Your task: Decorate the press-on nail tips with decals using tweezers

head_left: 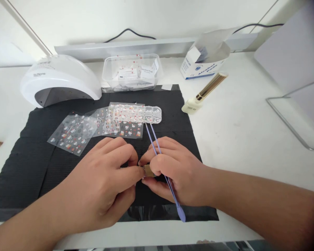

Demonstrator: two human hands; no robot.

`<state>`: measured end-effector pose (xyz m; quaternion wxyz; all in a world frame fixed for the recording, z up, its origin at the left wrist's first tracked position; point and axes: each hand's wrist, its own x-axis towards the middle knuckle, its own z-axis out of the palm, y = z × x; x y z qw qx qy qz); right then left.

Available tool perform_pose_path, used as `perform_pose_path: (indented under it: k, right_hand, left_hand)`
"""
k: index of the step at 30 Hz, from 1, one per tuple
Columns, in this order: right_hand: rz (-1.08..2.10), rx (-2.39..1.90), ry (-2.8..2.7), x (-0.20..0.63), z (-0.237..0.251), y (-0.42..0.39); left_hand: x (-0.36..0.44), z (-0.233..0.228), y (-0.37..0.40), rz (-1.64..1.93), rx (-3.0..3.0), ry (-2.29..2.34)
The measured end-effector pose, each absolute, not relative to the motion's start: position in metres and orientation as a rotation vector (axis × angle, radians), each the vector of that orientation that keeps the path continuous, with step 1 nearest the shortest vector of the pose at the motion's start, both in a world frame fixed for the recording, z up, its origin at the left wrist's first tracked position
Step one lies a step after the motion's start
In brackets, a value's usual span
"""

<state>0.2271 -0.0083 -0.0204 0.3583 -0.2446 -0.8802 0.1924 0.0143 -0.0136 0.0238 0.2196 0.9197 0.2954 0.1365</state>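
Note:
Close to the front of the black mat [75, 174], my left hand [107, 177] and my right hand [180, 170] meet over a small gold-brown piece [149, 171]. The left thumb and index finger pinch its left end, where a tiny shiny bit shows. My right fingers hold the same piece from the other side; its exact kind is mostly hidden. Purple tweezers [180, 212] lie tucked in my right hand, tips pointing away from me. Just past the tips is a clear compartment case [153, 114] with small decorations, partly over the sticker sheets [131, 130].
A white nail lamp [65, 75] stands at the back left, beside a clear plastic tub [132, 75] of packets. At right are an alcohol pads box [201, 66] and a gold-capped bottle [196, 103]. Another sticker sheet [72, 134] lies left; a metal-framed stand [290, 122] is far right.

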Motion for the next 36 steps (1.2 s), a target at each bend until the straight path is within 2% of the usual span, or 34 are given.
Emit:
perform_pose_path:
  k: [12, 27, 29, 33, 36]
  right_hand:
    - [0.596, -0.607, -2.222, 0.230, -0.022, -0.008]
    - [0.768, -0.470, -1.893, 0.243, -0.016, -0.002]
    - [0.818, -0.484, -1.841, 0.245, -0.017, -0.003]
    - [0.875, -0.488, -1.736, 0.249, -0.025, -0.007]
    - [0.909, -0.513, -1.687, 0.249, -0.030, -0.009]
  left_hand:
    - [0.014, 0.029, -0.018, 0.337, 2.599, 0.859]
    - [0.013, 0.030, -0.017, 0.294, 2.554, 0.926]
    - [0.010, 0.033, -0.018, 0.416, 2.527, 0.883]
    - [0.000, 0.039, -0.018, 0.906, 2.394, 0.960]
    - [-0.003, 0.037, -0.013, 0.883, 2.476, 0.928]
